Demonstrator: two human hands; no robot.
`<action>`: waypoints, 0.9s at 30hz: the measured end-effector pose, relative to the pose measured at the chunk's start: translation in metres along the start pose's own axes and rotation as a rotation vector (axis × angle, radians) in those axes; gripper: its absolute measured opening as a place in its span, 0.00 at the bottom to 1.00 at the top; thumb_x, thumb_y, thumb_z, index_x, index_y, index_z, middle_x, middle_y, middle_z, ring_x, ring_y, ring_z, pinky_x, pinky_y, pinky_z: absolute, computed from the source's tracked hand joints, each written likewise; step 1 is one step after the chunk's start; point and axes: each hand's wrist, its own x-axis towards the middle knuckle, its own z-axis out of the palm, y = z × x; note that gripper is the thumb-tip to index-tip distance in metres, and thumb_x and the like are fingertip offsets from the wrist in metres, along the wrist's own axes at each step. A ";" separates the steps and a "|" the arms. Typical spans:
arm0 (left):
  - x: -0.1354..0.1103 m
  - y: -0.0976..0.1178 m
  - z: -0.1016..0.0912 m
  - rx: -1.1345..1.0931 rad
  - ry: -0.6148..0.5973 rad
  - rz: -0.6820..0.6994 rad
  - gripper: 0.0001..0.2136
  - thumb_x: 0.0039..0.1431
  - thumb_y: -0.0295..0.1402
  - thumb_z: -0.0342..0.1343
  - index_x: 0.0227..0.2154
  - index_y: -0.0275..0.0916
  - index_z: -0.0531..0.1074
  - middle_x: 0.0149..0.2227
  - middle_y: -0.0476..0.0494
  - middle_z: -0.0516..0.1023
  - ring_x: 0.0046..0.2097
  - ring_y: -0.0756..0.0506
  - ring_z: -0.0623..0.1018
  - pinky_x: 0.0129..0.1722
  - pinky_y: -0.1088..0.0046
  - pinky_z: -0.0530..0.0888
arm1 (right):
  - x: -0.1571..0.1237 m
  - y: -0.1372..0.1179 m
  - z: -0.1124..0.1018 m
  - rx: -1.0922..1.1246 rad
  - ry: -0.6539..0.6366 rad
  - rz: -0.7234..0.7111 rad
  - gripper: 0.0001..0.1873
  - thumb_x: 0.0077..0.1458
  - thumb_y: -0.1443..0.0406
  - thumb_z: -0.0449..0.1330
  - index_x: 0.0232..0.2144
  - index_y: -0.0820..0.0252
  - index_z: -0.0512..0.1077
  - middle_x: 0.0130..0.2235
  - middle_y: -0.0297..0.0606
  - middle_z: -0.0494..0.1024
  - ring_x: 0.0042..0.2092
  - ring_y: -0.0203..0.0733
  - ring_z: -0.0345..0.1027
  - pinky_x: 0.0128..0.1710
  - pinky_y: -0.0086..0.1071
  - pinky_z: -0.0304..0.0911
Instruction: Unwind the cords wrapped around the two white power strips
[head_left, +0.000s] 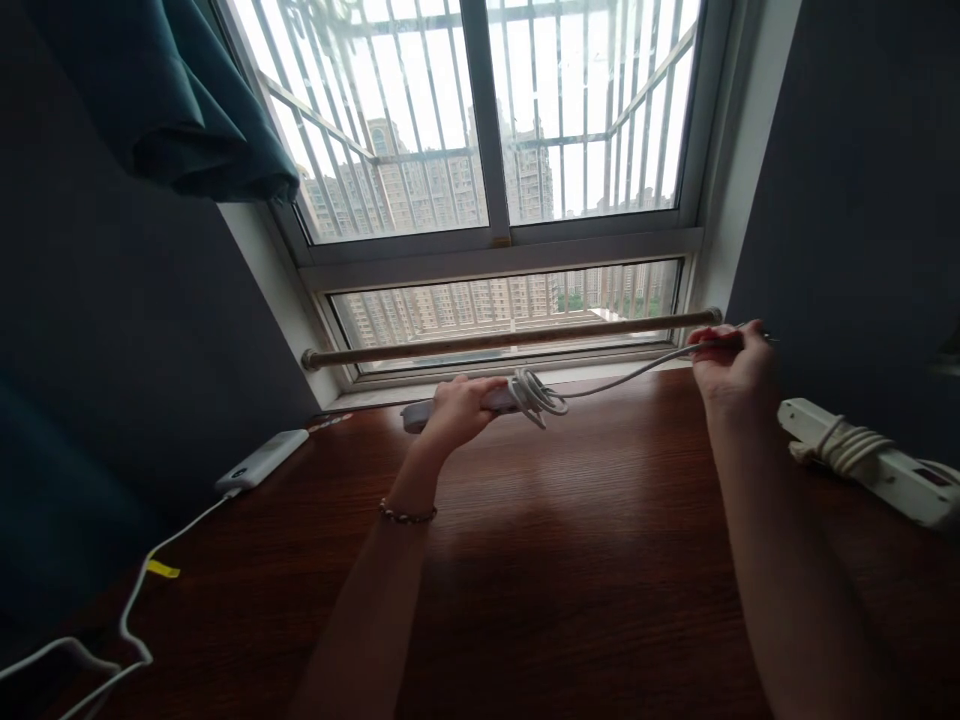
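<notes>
My left hand (457, 408) grips a white power strip (417, 414) held just above the far part of a dark wooden table (570, 560). Several turns of its white cord (534, 394) are wound around the strip's right end. From the coil the cord runs right and upward to my right hand (729, 362), which pinches the cord near its end, stretched out in front of the window sill.
A second white power strip (892, 470) with its cord wrapped round it lies at the table's right edge. A white power bank (262, 458) with a cable (135, 600) lies at the left. A wooden rod (510, 340) spans the window; a teal curtain (180, 100) hangs upper left.
</notes>
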 end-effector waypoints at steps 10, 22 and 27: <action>-0.009 0.032 -0.010 0.242 0.267 0.169 0.24 0.57 0.24 0.44 0.54 0.52 0.61 0.48 0.53 0.73 0.43 0.39 0.66 0.40 0.57 0.57 | -0.095 0.085 0.028 -1.459 -0.787 -0.228 0.55 0.30 0.52 0.70 0.57 0.60 0.49 0.33 0.36 0.70 0.33 0.42 0.64 0.30 0.32 0.56; -0.012 0.011 -0.032 0.228 0.351 0.280 0.15 0.60 0.30 0.48 0.48 0.51 0.67 0.48 0.59 0.72 0.42 0.44 0.66 0.45 0.58 0.56 | -0.085 0.099 0.008 -1.960 -0.388 -0.337 0.30 0.43 0.61 0.60 0.51 0.55 0.61 0.31 0.38 0.72 0.36 0.52 0.67 0.28 0.33 0.50; -0.005 -0.013 -0.019 0.129 0.245 0.257 0.15 0.58 0.31 0.51 0.48 0.52 0.68 0.49 0.55 0.72 0.43 0.44 0.67 0.46 0.60 0.57 | -0.068 0.115 -0.013 -1.795 -0.461 -0.272 0.30 0.39 0.59 0.66 0.46 0.57 0.65 0.30 0.38 0.72 0.35 0.48 0.65 0.30 0.33 0.50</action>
